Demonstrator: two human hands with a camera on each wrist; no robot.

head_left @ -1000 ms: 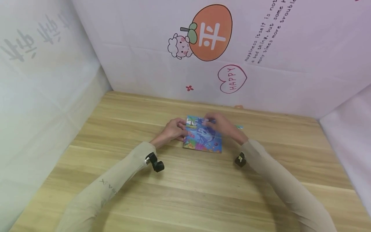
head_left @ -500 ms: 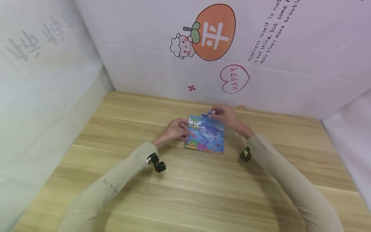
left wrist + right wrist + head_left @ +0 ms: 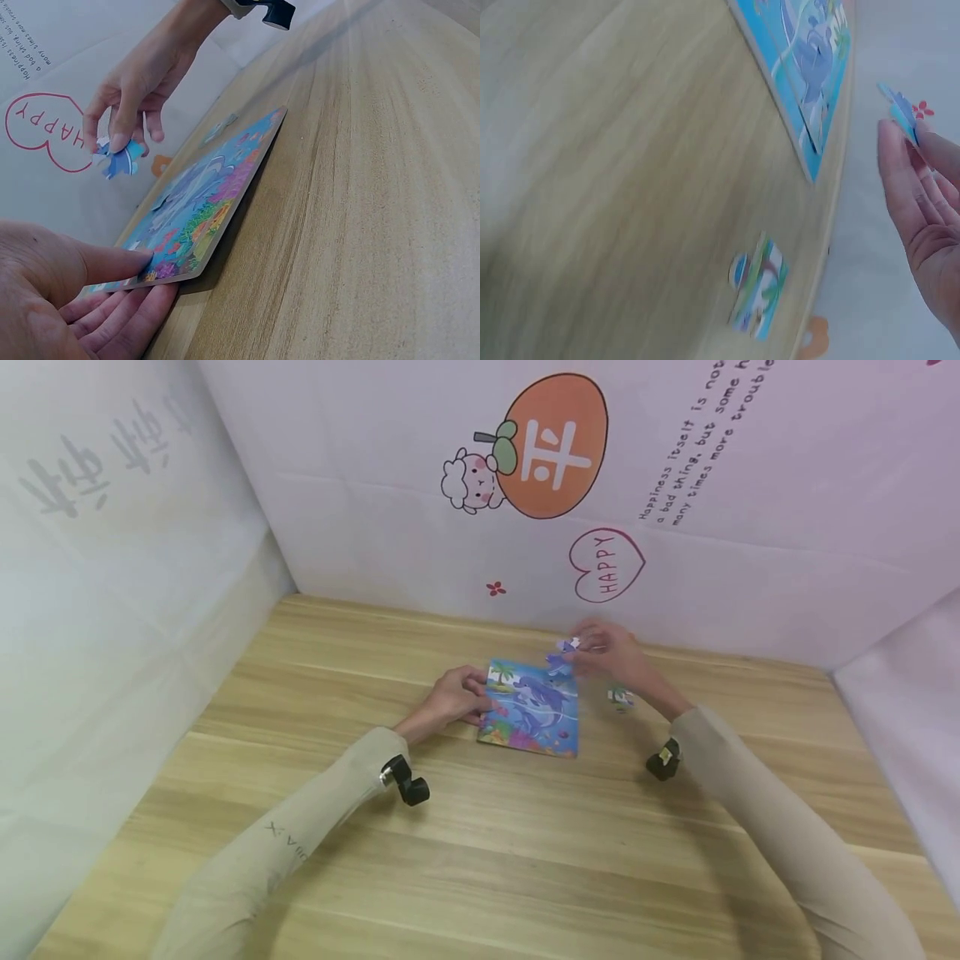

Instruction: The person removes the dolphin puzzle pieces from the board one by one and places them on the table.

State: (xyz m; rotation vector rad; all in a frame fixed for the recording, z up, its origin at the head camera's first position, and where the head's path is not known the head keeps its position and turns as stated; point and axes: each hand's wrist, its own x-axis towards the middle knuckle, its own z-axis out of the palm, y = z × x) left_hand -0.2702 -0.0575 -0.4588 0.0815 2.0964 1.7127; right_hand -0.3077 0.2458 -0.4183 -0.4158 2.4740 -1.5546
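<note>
A jigsaw board [image 3: 528, 717] with a blue dolphin picture lies before me in the head view. My left hand [image 3: 450, 696] grips its left edge, the thumb on top and the fingers underneath, as the left wrist view shows. Between thumb and fingers my right hand [image 3: 617, 657] pinches a blue and white jigsaw piece [image 3: 121, 160]. That piece is held up off the table, past the board's far right corner. Another loose jigsaw piece [image 3: 763, 289], printed with a palm tree, lies on the table right of the board, below my right hand.
The wooden table [image 3: 480, 860] runs back to a white printed cloth [image 3: 360, 527], close behind my right hand. More white cloth [image 3: 97, 610] hangs on the left side. Each sleeve carries a small black camera [image 3: 405, 781] at the wrist.
My right hand has lifted the blue piece away from the board's top, moving right and back. The palm tree piece on the table now shows more fully. My left hand keeps its hold.
</note>
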